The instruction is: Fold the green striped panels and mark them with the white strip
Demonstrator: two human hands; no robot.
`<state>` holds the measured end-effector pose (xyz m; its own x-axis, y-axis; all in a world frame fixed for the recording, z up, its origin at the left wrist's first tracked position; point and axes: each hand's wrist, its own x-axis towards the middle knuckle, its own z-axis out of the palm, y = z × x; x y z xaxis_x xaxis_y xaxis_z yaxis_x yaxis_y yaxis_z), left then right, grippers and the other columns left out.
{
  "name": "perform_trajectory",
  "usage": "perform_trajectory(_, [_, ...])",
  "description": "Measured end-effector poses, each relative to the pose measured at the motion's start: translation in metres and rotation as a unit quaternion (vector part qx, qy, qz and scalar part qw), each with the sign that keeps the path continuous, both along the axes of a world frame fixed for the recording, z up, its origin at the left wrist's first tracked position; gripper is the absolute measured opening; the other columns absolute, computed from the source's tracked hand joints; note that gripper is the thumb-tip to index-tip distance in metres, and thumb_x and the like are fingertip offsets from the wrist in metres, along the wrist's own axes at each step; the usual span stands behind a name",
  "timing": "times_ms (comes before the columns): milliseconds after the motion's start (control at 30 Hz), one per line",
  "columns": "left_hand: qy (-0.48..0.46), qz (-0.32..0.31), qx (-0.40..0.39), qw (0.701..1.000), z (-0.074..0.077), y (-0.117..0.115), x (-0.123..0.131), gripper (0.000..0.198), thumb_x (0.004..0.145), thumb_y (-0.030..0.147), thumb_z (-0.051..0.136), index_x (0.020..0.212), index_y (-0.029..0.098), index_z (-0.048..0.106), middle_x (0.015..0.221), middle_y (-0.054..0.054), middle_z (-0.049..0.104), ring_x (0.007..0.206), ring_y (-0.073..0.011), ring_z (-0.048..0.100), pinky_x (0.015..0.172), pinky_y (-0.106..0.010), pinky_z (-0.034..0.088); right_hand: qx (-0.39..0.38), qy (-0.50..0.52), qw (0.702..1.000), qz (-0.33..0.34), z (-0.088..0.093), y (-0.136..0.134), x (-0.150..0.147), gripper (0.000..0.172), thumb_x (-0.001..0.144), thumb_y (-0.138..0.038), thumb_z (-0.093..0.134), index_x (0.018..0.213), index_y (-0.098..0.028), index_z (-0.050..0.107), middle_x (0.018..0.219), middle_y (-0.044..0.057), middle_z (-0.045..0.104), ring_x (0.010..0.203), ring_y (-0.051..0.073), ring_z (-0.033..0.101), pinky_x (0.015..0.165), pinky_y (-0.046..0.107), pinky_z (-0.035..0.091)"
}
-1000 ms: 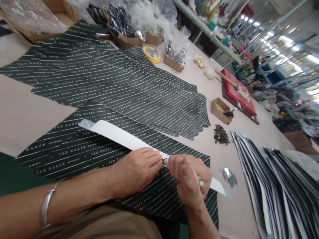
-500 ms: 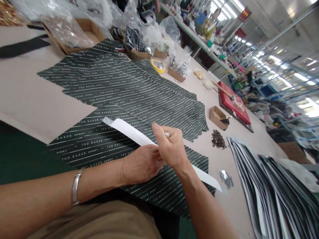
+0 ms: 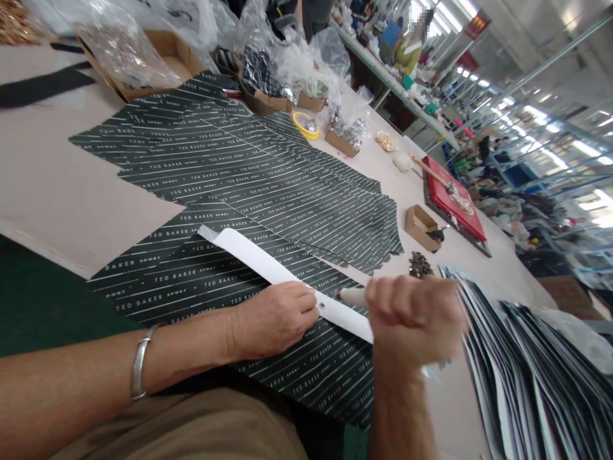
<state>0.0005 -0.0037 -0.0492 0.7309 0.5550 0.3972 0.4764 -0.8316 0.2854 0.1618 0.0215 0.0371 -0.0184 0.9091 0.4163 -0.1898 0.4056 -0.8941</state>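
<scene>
My left hand (image 3: 272,321) lies flat on a long white paper strip (image 3: 258,265), its fingertips beside a small metal eyelet (image 3: 322,305) set in the strip. The strip rests on a dark green paper sheet (image 3: 167,287) printed with white lines and "TED BAKER SPORT". To the right, my right hand (image 3: 412,319) is a blurred fist around a pale-handled hand tool (image 3: 352,296), whose tip points toward the eyelet without touching it. That hand hides the strip's right end.
More printed sheets (image 3: 268,172) overlap behind. A stack of folded dark sheets (image 3: 531,383) fills the right. Dark metal eyelets (image 3: 420,264), a small cardboard box (image 3: 421,228), a red board (image 3: 454,204) and plastic bags (image 3: 297,64) sit on the table (image 3: 96,223).
My right hand has swung right and down, away from the eyelet, and now blurs with motion. The left hand and the strip have barely shifted, and the strip's right end is now hidden.
</scene>
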Motion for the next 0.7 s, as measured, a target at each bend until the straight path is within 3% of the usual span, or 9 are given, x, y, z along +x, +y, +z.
perform_trajectory(133, [0.000,-0.004,-0.010,1.000,0.002,-0.001,-0.001,0.011,0.097,0.015,0.051,0.093,0.014,0.062,0.090,-0.006,0.062,0.091,-0.0215,0.059,0.088,-0.035,0.054,-0.059,-0.011,0.998,0.002,-0.022,0.000,0.012,0.050,0.099,-0.036,0.050,0.055,-0.024,0.029,0.045,-0.010,0.021,0.035,0.007,0.018,0.037,0.023,0.020])
perform_trajectory(233, [-0.006,0.001,0.004,1.000,0.006,-0.001,-0.003,0.009,0.096,0.016,0.053,0.096,0.014,0.062,0.096,-0.006,0.064,0.095,-0.0216,0.060,0.096,-0.038,0.052,-0.030,-0.178,0.979,-0.092,-0.028,0.012,0.049,0.051,0.098,-0.040,0.053,0.054,-0.024,0.032,0.047,-0.008,0.026,0.040,0.009,0.025,0.042,0.025,0.022])
perform_trajectory(267, [-0.014,0.012,0.014,1.000,0.007,-0.001,-0.004,0.011,0.096,0.015,0.052,0.100,0.015,0.062,0.098,-0.005,0.065,0.097,-0.0212,0.060,0.102,-0.040,0.050,-0.018,-0.280,0.951,-0.132,-0.029,0.017,0.066,0.051,0.097,-0.042,0.055,0.054,-0.023,0.034,0.049,-0.007,0.029,0.043,0.009,0.028,0.046,0.026,0.024])
perform_trajectory(367, [-0.035,0.071,0.056,0.995,0.008,0.000,-0.008,0.022,0.100,0.011,0.045,0.114,0.016,0.062,0.103,-0.004,0.067,0.102,-0.0191,0.061,0.115,-0.044,0.039,-0.010,-0.545,0.818,-0.185,-0.035,0.033,0.115,0.044,0.092,-0.049,0.061,0.060,-0.022,0.047,0.055,-0.005,0.044,0.054,0.013,0.042,0.058,0.028,0.032])
perform_trajectory(433, [-0.033,0.119,0.086,0.989,0.009,0.005,-0.015,0.027,0.102,0.010,0.041,0.117,0.016,0.062,0.102,-0.003,0.068,0.103,-0.0189,0.061,0.118,-0.046,0.033,-0.023,-0.610,0.774,-0.166,-0.044,0.043,0.138,0.038,0.093,-0.052,0.058,0.071,-0.021,0.057,0.065,-0.001,0.055,0.063,0.016,0.052,0.066,0.030,0.039])
perform_trajectory(567, [0.001,0.157,0.117,0.981,0.016,0.022,-0.034,0.032,0.104,0.011,0.035,0.104,0.018,0.066,0.089,-0.001,0.065,0.092,-0.0189,0.062,0.118,-0.050,0.028,-0.020,-0.604,0.785,-0.134,-0.052,0.054,0.148,0.033,0.097,-0.048,0.053,0.092,-0.019,0.068,0.089,0.007,0.067,0.085,0.022,0.064,0.083,0.036,0.048])
perform_trajectory(700, [0.010,0.121,0.127,0.984,0.028,0.034,-0.040,0.034,0.103,0.013,0.034,0.101,0.021,0.067,0.085,0.002,0.065,0.084,-0.0177,0.062,0.118,-0.050,0.028,0.014,-0.568,0.820,-0.069,-0.023,0.033,0.111,0.034,0.097,-0.044,0.058,0.118,-0.020,0.068,0.124,0.011,0.069,0.119,0.025,0.061,0.107,0.041,0.043])
